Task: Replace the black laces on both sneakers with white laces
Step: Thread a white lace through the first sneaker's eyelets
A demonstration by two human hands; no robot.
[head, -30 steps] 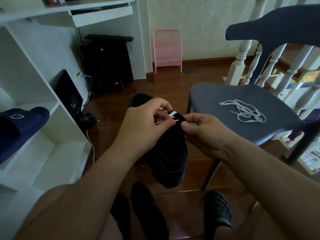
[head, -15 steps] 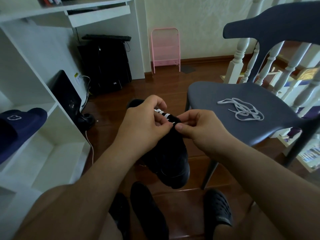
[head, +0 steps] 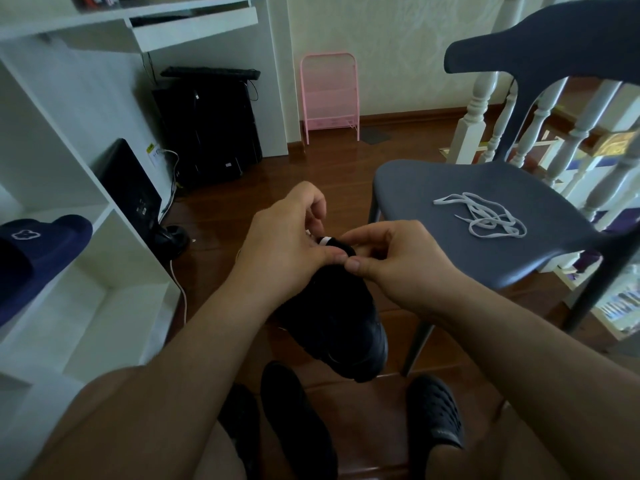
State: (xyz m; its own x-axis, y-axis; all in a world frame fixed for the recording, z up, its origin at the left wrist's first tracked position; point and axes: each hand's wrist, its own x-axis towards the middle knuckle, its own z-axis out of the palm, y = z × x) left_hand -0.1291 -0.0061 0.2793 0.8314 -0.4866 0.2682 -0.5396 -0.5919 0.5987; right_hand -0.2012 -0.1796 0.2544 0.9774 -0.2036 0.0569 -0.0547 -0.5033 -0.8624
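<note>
A black sneaker (head: 332, 320) hangs in mid-air above the floor, toe toward the person. The left hand (head: 284, 251) and right hand (head: 398, 265) meet at its top, fingertips pinching a white lace (head: 323, 240) there. Another white lace bundle (head: 485, 216) lies well apart on the grey chair (head: 433, 188).

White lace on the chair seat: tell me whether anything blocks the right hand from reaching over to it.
Nothing visible does. The white lace lies loose on the bare chair seat, with open air between it and the right hand, which is busy at the black sneaker along with the left hand.
</note>
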